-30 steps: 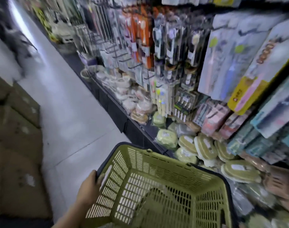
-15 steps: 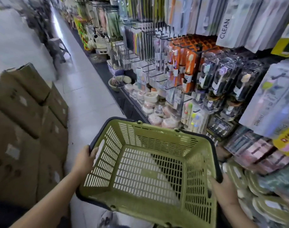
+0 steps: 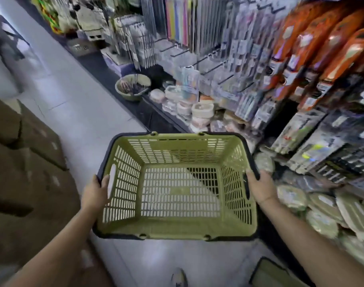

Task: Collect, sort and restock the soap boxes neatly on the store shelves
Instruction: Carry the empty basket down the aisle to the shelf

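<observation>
at the far left, brown cardboard cartons (image 3: 25,162) are standing stacked along the aisle floor. next to them the left hand (image 3: 95,192) is gripping the left short end of the green basket (image 3: 177,228), with the thumb hooking over the dark rim and the other fingers going under it, out of sight. the basket is hanging level over the pale floor. nothing is lying inside it, and the tiles are showing through its slotted bottom. the right hand (image 3: 259,188) is gripping the opposite end the same way.

further right, the low shelf (image 3: 150,116) is carrying what i am taking to be the soap boxes. pale and pinkish wrapped ones (image 3: 201,110) are sitting piled beyond the basket's far edge, and green oval ones (image 3: 322,206) are lying heaped just beside the right wrist. none are sitting in the basket, so collecting is only beginning.

to do this step well, the person should be bringing the basket close against the shelf edge and bracing it there, so that one hand is coming free. they should then be lifting boxes one colour at a time and laying them flat in rows rather than dropping them, since the wrapping is looking slippery and the heaps are looking loose. blur is hiding the labels.
</observation>
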Motion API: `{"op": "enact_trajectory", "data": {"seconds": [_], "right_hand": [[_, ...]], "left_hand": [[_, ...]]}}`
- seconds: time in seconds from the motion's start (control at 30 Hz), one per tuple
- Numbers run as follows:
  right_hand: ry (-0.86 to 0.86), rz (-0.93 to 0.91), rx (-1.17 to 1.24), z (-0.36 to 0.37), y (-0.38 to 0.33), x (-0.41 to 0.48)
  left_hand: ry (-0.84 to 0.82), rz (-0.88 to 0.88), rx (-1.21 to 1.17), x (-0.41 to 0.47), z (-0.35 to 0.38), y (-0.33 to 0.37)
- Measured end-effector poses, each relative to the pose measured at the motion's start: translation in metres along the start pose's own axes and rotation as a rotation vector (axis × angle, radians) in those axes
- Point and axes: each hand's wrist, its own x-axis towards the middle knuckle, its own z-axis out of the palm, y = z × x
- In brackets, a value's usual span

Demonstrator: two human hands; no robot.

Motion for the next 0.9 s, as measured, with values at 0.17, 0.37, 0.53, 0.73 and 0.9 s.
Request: {"op": "enact_trajectory", "data": {"seconds": [0.17,0.37,0.53,0.73,0.9], "right_hand": [[-0.037,0.017,-0.019,0.061,-0.047,0.013],[-0.076,0.099,-0.084,0.118,-0.075,0.048],[-0.117,0.261,-0.115,0.18,-0.07,0.097],[-0.146,0.429,-0.176,0.283,-0.033,0.163],[-0.149,0.595,-0.194,0.38,0.032,0.2]], "left_hand": [[0.019,0.002,0.056,0.076,-0.015,-0.021],[-0.03,-0.009,0.123,0.151,-0.003,-0.024],[-0.09,-0.031,0.167,0.234,0.037,-0.026],[-0.231,-0.065,0.213,0.36,0.133,-0.051],[-0.416,-0.127,0.405,0.448,0.23,-0.096]]}}
